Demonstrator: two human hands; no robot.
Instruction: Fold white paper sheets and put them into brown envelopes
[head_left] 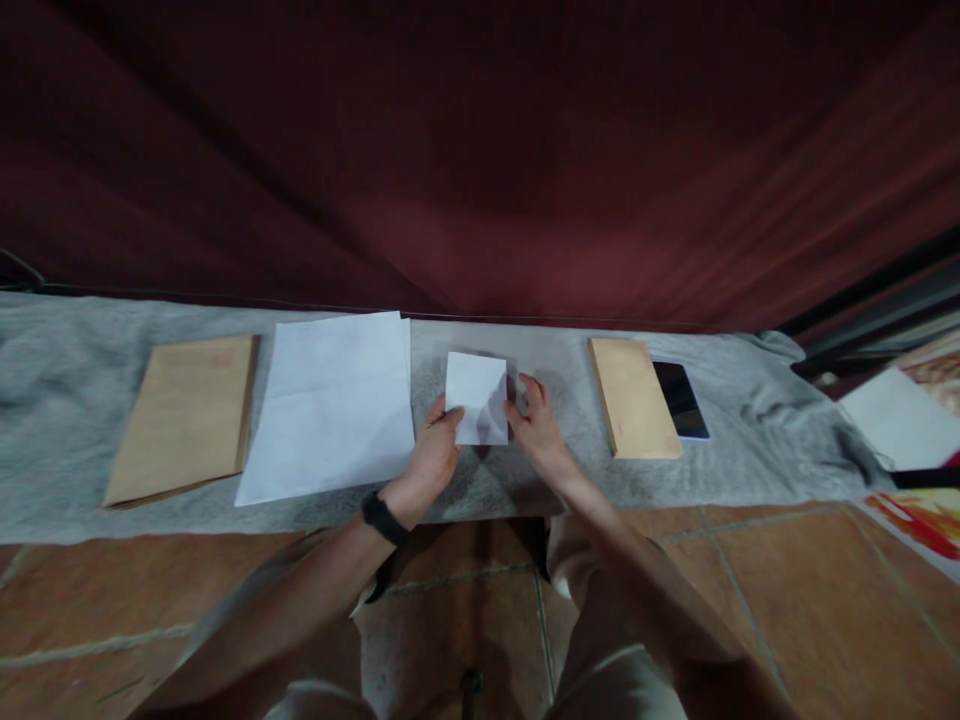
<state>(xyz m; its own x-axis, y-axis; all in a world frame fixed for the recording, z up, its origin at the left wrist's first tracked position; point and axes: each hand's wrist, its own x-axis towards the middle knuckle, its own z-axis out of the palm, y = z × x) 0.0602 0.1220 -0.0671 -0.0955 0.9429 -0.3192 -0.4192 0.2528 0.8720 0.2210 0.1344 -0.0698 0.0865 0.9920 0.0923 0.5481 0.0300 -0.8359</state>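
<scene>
My left hand (437, 448) pinches the lower left edge of a small folded sheet of white paper (478, 395), its thumb lying on top. Beside the paper's right edge is my right hand (538, 425), fingers apart and curved, the thumb at or very near that edge; whether it touches I cannot tell. Left of my hands lie large white paper sheets (334, 405), loosely stacked. To the right rests a stack of narrow brown envelopes (637, 400).
A stack of larger brown envelopes (187, 415) lies at the far left of the grey cloth (52, 410). A dark tablet or phone (681, 400) sits partly under the narrow envelopes. A dark red curtain (480, 180) hangs behind; tiled floor (847, 590) shows in front.
</scene>
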